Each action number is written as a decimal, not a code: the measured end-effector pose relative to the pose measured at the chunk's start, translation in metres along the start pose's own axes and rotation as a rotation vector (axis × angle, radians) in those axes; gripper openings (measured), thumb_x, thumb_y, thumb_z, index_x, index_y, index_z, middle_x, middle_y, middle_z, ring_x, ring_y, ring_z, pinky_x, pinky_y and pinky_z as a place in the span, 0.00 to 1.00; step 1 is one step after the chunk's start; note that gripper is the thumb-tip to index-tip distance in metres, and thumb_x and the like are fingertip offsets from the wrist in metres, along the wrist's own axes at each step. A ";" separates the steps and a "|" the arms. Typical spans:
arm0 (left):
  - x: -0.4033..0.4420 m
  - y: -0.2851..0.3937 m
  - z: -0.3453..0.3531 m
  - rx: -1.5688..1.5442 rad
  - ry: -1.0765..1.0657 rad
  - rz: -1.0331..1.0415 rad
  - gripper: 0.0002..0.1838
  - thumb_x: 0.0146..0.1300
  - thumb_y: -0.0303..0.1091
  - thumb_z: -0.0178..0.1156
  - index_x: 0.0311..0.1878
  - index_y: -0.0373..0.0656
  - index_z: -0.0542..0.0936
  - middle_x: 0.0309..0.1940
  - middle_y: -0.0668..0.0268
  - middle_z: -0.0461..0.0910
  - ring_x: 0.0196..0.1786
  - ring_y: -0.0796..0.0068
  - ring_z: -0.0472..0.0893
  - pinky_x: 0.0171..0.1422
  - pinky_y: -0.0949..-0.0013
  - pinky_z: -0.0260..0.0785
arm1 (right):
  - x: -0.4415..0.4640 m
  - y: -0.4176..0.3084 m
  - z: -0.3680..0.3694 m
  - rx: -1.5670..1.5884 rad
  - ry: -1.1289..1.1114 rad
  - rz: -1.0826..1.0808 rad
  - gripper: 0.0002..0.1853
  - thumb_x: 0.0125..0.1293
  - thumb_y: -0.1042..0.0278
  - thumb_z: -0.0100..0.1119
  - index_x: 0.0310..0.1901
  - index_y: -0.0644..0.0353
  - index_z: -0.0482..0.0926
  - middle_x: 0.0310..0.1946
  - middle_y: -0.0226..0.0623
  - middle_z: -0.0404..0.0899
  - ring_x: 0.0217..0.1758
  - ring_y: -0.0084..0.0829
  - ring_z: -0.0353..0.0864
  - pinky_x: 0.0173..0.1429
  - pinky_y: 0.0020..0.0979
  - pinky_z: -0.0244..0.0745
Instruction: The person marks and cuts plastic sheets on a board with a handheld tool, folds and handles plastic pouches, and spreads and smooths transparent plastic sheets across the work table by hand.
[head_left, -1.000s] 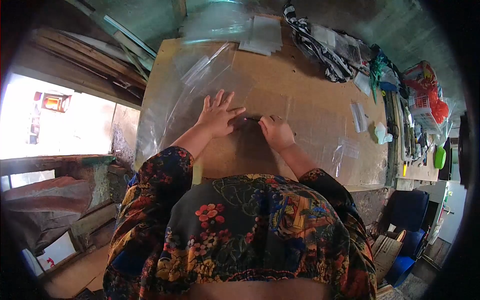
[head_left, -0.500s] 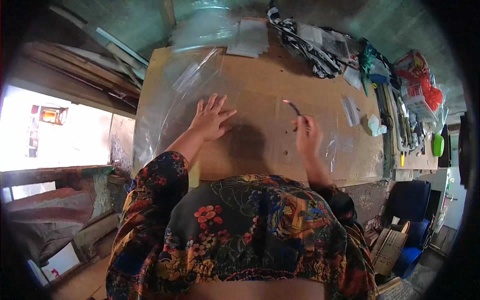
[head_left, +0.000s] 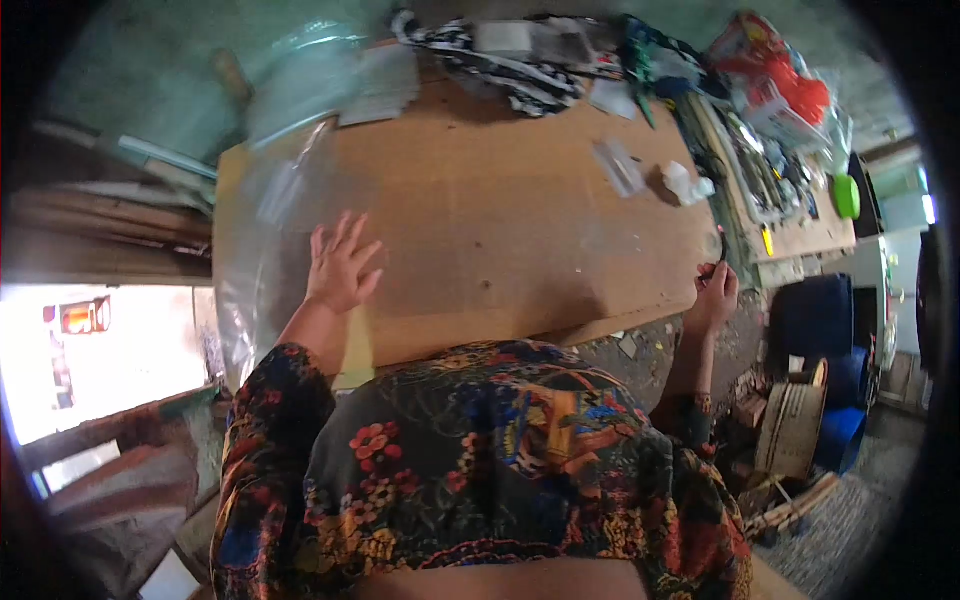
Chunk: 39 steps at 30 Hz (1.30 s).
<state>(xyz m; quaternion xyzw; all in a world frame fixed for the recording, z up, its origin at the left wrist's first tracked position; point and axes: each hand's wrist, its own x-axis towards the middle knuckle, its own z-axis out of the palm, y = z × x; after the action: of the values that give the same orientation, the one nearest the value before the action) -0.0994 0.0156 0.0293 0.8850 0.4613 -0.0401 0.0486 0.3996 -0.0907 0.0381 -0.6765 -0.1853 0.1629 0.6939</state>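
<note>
My left hand [head_left: 342, 270] lies flat with its fingers spread on a clear plastic sheet [head_left: 270, 215], which covers the left part of the wooden tabletop [head_left: 470, 200]. Out past the right edge of the table, my right hand [head_left: 716, 293] is closed around a thin, dark, curved stick-like tool [head_left: 723, 245]. Its tip looks reddish and points away from me; the exact kind is too small to make out. A small clear plastic piece [head_left: 620, 168] and a crumpled white item [head_left: 686, 184] rest on the table ahead of that hand.
Stacked clear plastic sheets [head_left: 380, 85] lie at the back left. A black-and-white striped cloth [head_left: 530, 80] is bunched along the back edge. To the right are a tray of tools [head_left: 765, 175], a red bag [head_left: 795, 90] and a green object [head_left: 846, 197]. A blue chair [head_left: 815, 310] stands at lower right.
My right hand has swung right with the dark tool, from over the tabletop to beyond its right edge. The view has shifted right; my left hand is still spread on the plastic.
</note>
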 end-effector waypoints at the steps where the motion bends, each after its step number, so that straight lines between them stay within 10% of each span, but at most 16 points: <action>1: -0.001 0.005 0.010 -0.028 0.103 -0.006 0.27 0.50 0.46 0.55 0.54 0.49 0.71 0.64 0.60 0.54 0.69 0.60 0.47 0.67 0.45 0.35 | 0.018 0.007 -0.012 -0.035 0.073 -0.022 0.10 0.64 0.62 0.50 0.33 0.62 0.72 0.25 0.30 0.75 0.29 0.21 0.73 0.34 0.22 0.67; 10: 0.032 0.137 0.034 -0.270 0.088 0.172 0.26 0.48 0.43 0.57 0.53 0.47 0.72 0.60 0.62 0.62 0.65 0.60 0.57 0.66 0.48 0.41 | 0.116 0.088 -0.063 -1.046 0.117 -0.657 0.06 0.57 0.66 0.52 0.31 0.58 0.74 0.28 0.42 0.76 0.33 0.44 0.74 0.39 0.38 0.70; 27: 0.076 0.128 0.045 -0.125 0.409 -0.081 0.07 0.54 0.36 0.50 0.35 0.48 0.74 0.33 0.63 0.76 0.37 0.58 0.75 0.39 0.58 0.69 | 0.104 0.058 -0.025 -0.981 -0.049 -0.635 0.12 0.52 0.68 0.59 0.40 0.58 0.74 0.39 0.44 0.73 0.45 0.45 0.70 0.48 0.40 0.66; 32: 0.084 0.169 -0.011 -0.275 0.317 -0.062 0.12 0.54 0.44 0.53 0.36 0.49 0.73 0.31 0.60 0.75 0.34 0.58 0.76 0.35 0.58 0.70 | 0.000 -0.024 0.077 -0.472 -0.926 -0.937 0.26 0.50 0.62 0.62 0.50 0.64 0.67 0.46 0.48 0.69 0.51 0.46 0.69 0.56 0.41 0.62; 39: 0.021 0.150 -0.090 -0.457 0.316 -0.193 0.10 0.49 0.39 0.57 0.34 0.48 0.75 0.31 0.64 0.75 0.35 0.62 0.77 0.35 0.61 0.70 | -0.087 -0.044 0.166 -0.528 -1.566 -1.237 0.17 0.51 0.70 0.55 0.45 0.60 0.70 0.36 0.41 0.75 0.40 0.41 0.75 0.55 0.42 0.63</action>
<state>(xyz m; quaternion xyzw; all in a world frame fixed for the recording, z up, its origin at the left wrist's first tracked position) 0.0376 -0.0414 0.1234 0.7984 0.5423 0.1987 0.1703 0.2431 0.0125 0.0813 -0.2981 -0.9306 0.1264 0.1706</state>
